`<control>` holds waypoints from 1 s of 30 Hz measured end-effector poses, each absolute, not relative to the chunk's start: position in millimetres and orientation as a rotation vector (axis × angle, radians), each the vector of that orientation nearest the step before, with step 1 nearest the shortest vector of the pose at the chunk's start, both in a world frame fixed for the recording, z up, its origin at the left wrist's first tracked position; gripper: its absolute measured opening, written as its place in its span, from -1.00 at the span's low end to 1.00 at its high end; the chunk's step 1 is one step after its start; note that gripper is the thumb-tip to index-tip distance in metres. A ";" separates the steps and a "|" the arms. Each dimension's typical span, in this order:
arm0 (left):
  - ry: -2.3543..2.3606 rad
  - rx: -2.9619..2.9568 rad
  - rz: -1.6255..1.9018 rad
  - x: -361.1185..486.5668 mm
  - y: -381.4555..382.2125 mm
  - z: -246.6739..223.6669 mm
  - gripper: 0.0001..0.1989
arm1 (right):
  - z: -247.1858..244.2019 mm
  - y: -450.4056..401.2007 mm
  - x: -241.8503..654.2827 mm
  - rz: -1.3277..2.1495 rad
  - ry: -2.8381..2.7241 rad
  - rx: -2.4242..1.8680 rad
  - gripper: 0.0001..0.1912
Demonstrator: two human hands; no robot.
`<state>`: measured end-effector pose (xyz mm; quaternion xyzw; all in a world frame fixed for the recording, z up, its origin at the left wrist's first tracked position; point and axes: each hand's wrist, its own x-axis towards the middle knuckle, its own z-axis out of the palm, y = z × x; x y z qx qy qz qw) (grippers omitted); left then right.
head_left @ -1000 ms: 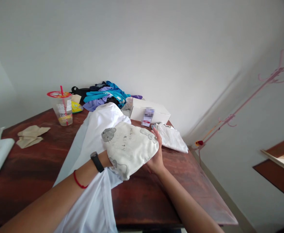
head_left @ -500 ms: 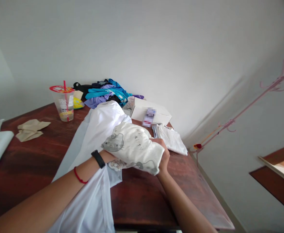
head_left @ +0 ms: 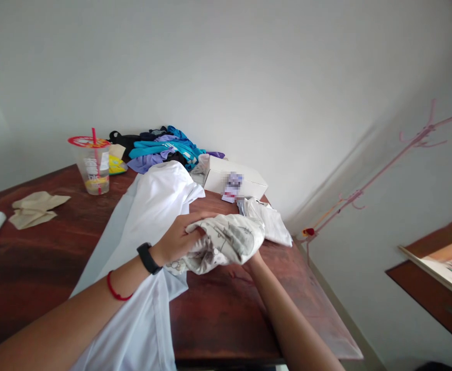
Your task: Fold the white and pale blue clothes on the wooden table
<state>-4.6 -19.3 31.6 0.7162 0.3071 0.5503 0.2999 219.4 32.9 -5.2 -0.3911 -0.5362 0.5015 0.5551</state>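
Observation:
A bunched white garment (head_left: 229,237) with grey cat-face print is held above the table, between my two hands. My left hand (head_left: 177,238) grips its left end, thumb tucked into the cloth's folded opening. From below, my right hand (head_left: 252,260) supports the right end; most of its fingers are hidden under the fabric. Under my left forearm a large white cloth (head_left: 160,196) lies lengthwise over the table and hangs past the front edge. Just beyond my right hand rests a folded white garment (head_left: 268,219).
On the dark wooden table (head_left: 218,319) stand a plastic cup with a straw (head_left: 94,167) and a white box (head_left: 237,172). A clothes pile (head_left: 164,147) sits against the wall. Crumpled brown paper (head_left: 36,208) lies left. A pink coat rack (head_left: 388,165) leans at right.
My left hand has come out from beneath the printed garment and now grips its left end from above. The garment has turned and bunched up, and my right hand has moved lower under it.

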 end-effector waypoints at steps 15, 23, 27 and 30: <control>1.207 0.772 1.376 0.3 -1.7 23.1 -0.70 | 9.9 26.8 209.0 1.620 -0.916 -0.918 -0.64; 1.435 1.249 1.797 -17.0 8.3 19.1 -0.61 | 9.2 25.1 209.3 1.482 -1.078 -0.834 -0.63; 1.428 1.315 1.968 -20.2 6.2 28.2 -0.58 | 13.0 20.4 208.8 1.519 -1.171 -0.768 -0.49; 1.318 1.437 1.949 -22.4 -1.4 40.0 -0.58 | 14.9 18.3 209.8 1.535 -1.227 -0.735 -0.46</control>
